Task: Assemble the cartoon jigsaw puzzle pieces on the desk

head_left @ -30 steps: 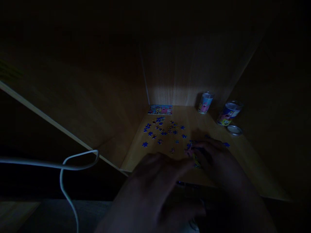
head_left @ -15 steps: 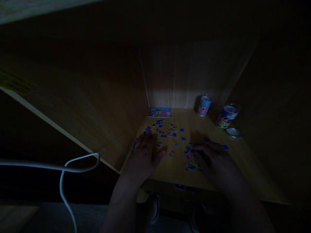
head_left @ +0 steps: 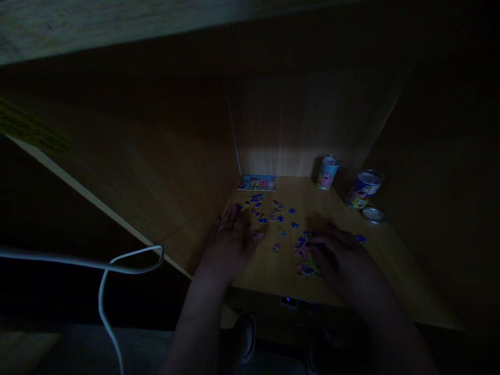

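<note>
My left hand (head_left: 228, 242) lies palm down at the left of the wooden board, fingers spread and thumb out to the right. Its fingertips reach the edge of a scatter of loose blue and yellow puzzle pieces (head_left: 262, 220). Farther right, my right hand (head_left: 339, 255) rests over a partly joined cartoon puzzle (head_left: 307, 266) and covers its right side. The fingers of that hand are bent and apart, touching the puzzle's upper part; no held piece shows in the dim light. A single pink piece (head_left: 276, 248) lies between my hands.
A cartoon picture card (head_left: 257, 182) lies at the back left. Two cartoon-printed cans, a light blue can (head_left: 327, 173) and a dark blue can (head_left: 363, 191), stand at the right beside a round lid (head_left: 374, 215). Wooden panels enclose the board. A white cable (head_left: 128, 269) loops at left.
My left hand has shifted slightly left and away from me, over the left edge of the loose pieces. My right hand stays on the puzzle. The view has tilted a little.
</note>
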{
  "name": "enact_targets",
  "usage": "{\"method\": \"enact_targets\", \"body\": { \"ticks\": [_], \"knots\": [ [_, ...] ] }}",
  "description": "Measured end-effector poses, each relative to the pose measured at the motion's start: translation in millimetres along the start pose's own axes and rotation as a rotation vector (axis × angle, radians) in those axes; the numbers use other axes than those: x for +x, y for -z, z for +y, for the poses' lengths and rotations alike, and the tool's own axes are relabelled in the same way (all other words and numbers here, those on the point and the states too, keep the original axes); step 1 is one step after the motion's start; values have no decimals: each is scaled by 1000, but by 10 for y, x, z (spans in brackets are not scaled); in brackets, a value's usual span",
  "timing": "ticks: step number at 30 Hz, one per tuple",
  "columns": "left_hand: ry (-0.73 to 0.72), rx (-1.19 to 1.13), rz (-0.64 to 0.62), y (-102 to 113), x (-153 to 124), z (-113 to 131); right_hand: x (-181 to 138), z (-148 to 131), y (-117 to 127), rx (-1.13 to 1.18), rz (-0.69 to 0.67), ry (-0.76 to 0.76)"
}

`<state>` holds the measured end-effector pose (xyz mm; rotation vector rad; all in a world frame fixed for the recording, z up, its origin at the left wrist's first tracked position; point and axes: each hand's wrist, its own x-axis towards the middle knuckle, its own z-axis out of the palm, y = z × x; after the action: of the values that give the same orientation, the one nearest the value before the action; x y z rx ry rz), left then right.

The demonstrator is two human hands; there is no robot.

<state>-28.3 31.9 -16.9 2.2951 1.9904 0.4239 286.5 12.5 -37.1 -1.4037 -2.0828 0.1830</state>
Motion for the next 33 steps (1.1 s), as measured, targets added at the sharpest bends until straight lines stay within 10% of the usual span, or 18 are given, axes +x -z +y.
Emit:
{"method": "enact_targets", "body": {
  "ticks": [33],
  "knots": [
    [-292,-201,179,25,126,32,12,-50,13,41,22,-7]
  ]
}}
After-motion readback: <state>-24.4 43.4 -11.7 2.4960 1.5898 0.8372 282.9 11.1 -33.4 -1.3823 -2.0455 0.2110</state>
